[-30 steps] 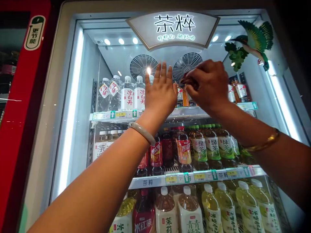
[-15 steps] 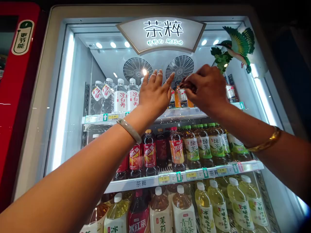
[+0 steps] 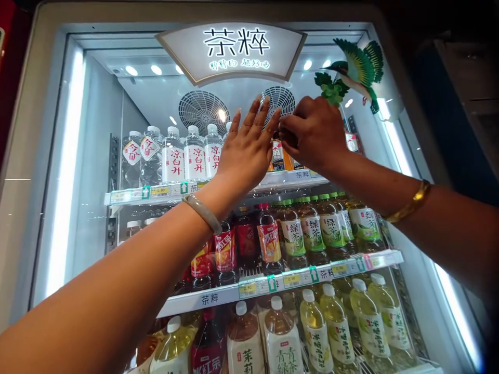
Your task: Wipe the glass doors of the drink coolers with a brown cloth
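Observation:
My left hand (image 3: 249, 145) lies with fingers stretched out, palm toward the glass front of a lit drinks cooler (image 3: 393, 67). A pale bangle (image 3: 202, 214) circles that wrist. Beside its fingertips on the right is my right hand (image 3: 314, 130), closed with the fingers curled and pressed together. What they pinch, if anything, is hidden. A gold bracelet (image 3: 411, 201) sits on the right wrist. Behind the hands, on the top shelf, are orange-labelled bottles (image 3: 277, 156), partly covered. Clear water bottles (image 3: 173, 156) stand to the left of my left hand.
A fan-shaped lit sign (image 3: 234, 52) and a bird decoration (image 3: 356, 70) are at the cooler's top. Red-labelled tea bottles (image 3: 270, 236) and green tea bottles (image 3: 293, 231) fill the middle shelf. Pale yellow bottles (image 3: 368, 317) stand below. Two round vents (image 3: 205, 111) show behind.
The view has shifted, so the cooler appears further left. My left hand has come closer to my right hand, its fingers leaning more to the right. My right hand stays closed.

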`<state>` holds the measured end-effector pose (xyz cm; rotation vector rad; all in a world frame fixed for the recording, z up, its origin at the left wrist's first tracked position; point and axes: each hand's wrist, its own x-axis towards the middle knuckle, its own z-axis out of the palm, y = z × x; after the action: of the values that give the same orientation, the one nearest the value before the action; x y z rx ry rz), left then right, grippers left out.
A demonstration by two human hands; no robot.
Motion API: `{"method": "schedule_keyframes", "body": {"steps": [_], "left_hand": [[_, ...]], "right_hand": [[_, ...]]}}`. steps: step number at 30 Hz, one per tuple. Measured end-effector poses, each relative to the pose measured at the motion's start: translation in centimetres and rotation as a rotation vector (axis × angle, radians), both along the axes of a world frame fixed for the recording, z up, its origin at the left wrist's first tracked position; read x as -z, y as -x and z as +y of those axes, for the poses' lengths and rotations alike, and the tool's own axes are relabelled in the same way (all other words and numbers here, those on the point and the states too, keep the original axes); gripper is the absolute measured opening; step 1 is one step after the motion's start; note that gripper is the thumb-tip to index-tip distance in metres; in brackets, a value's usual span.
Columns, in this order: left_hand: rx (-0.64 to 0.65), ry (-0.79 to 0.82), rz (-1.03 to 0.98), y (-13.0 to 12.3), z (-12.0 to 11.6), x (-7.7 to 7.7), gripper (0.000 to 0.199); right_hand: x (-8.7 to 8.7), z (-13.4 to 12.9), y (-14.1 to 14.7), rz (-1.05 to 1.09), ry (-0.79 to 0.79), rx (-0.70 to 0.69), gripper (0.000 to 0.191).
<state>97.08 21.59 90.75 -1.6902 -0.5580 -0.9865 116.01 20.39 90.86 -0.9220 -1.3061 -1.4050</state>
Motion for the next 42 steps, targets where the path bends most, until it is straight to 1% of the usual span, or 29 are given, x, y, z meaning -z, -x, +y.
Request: {"method": "schedule_keyframes", "body": {"steps": [1, 3, 5, 6, 7, 8, 10, 12, 13, 14, 15, 17, 19, 20, 21, 22, 23, 25, 27, 29, 30, 32, 34, 36, 38, 40, 42], "left_hand": [[0.005, 0.007, 0.008, 0.0, 0.1, -0.1, 0.074], [0.0, 0.019, 0.01, 0.1, 0.5, -0.2, 0.07], [-0.013, 0.021, 0.007, 0.1, 0.7, -0.3, 0.065], [-0.019, 0.019, 0.005, 0.1, 0.7, -0.3, 0.063], [-0.024, 0.019, 0.001, 0.1, 0.6, -0.3, 0.062], [-0.031, 0.024, -0.004, 0.0, 0.5, -0.2, 0.061], [-0.051, 0.04, -0.019, -0.1, 0.0, 0.0, 0.061], [-0.074, 0.053, -0.035, -0.4, -0.4, 0.2, 0.06], [-0.082, 0.055, -0.04, -0.4, -0.5, 0.2, 0.06], [-0.086, 0.051, -0.044, -0.5, -0.6, 0.3, 0.06], [-0.09, 0.046, -0.046, -0.6, -0.7, 0.3, 0.059], [-0.097, 0.037, -0.046, -0.6, -0.6, 0.3, 0.058], [-0.107, 0.042, -0.045, -0.5, -0.6, 0.3, 0.058], [-0.113, 0.049, -0.046, -0.4, -0.6, 0.3, 0.058], [-0.117, 0.055, -0.047, -0.4, -0.6, 0.3, 0.058], [-0.119, 0.061, -0.049, -0.3, -0.7, 0.2, 0.058], [-0.12, 0.065, -0.049, -0.3, -0.8, 0.2, 0.058], [-0.12, 0.066, -0.043, -0.5, -1.1, 0.1, 0.058], [-0.119, 0.059, -0.046, -1.2, -1.3, -0.2, 0.059], [-0.104, 0.038, -0.067, -2.5, -1.3, -0.6, 0.06], [-0.089, 0.025, -0.077, -3.3, -1.2, -0.8, 0.061], [-0.058, 0.008, -0.082, -5.1, -0.9, -1.1, 0.063], [-0.046, 0.013, -0.071, -6.6, -0.4, -1.2, 0.065], [-0.056, 0.027, -0.063, -7.5, 0.0, -1.1, 0.067], [-0.06, 0.029, -0.062, -7.8, 0.3, -1.0, 0.068], [-0.047, 0.023, -0.06, -7.8, 0.5, -0.9, 0.067], [-0.026, 0.019, -0.05, -7.7, 0.7, -0.8, 0.066]], "right_hand": [[-0.5, 0.1, -0.1, -0.033, 0.0, 0.002, 0.031], [-2.1, 0.5, -0.9, -0.082, -0.018, -0.02, 0.032], [-3.6, 1.0, -2.5, -0.085, -0.052, -0.059, 0.033], [-3.9, 1.1, -3.4, -0.066, -0.068, -0.077, 0.033], [-3.7, 1.2, -4.2, -0.035, -0.075, -0.089, 0.032], [-3.2, 1.2, -4.7, 0.008, -0.075, -0.097, 0.032], [-1.3, 0.8, -4.9, 0.092, -0.05, -0.097, 0.031], [0.7, 0.3, -3.8, 0.128, -0.021, -0.081, 0.033], [1.3, 0.1, -3.0, 0.111, -0.009, -0.07, 0.034], [1.4, -0.1, -2.1, 0.071, 0.002, -0.057, 0.035], [1.2, -0.2, -1.5, 0.019, 0.013, -0.045, 0.037], [-0.4, -0.3, -1.0, -0.067, 0.024, -0.028, 0.038], [-2.3, -0.1, -2.0, -0.066, 0.015, -0.025, 0.037], [-2.9, 0.0, -3.0, -0.036, 0.003, -0.029, 0.036], [-3.3, 0.2, -4.1, 0.0, -0.008, -0.034, 0.035], [-3.2, 0.3, -5.2, 0.036, -0.019, -0.04, 0.033], [-2.8, 0.4, -6.2, 0.064, -0.021, -0.045, 0.033], [-1.1, 0.3, -7.3, 0.098, -0.003, -0.05, 0.034], [0.7, 0.1, -7.0, 0.094, 0.033, -0.05, 0.036], [1.5, -0.3, -5.9, 0.033, 0.064, -0.046, 0.035], [1.4, -0.4, -5.3, -0.013, 0.069, -0.039, 0.034], [0.4, -0.5, -4.8, -0.078, 0.069, -0.025, 0.033], [-1.1, -0.4, -5.4, -0.062, 0.065, -0.023, 0.033], [-2.0, -0.1, -6.9, -0.011, 0.067, -0.037, 0.031], [-1.5, 0.3, -8.4, 0.037, 0.066, -0.041, 0.031], [0.0, 0.5, -9.4, 0.08, 0.062, -0.037, 0.031], [1.7, 0.5, -9.4, 0.105, 0.055, -0.035, 0.031]]}}
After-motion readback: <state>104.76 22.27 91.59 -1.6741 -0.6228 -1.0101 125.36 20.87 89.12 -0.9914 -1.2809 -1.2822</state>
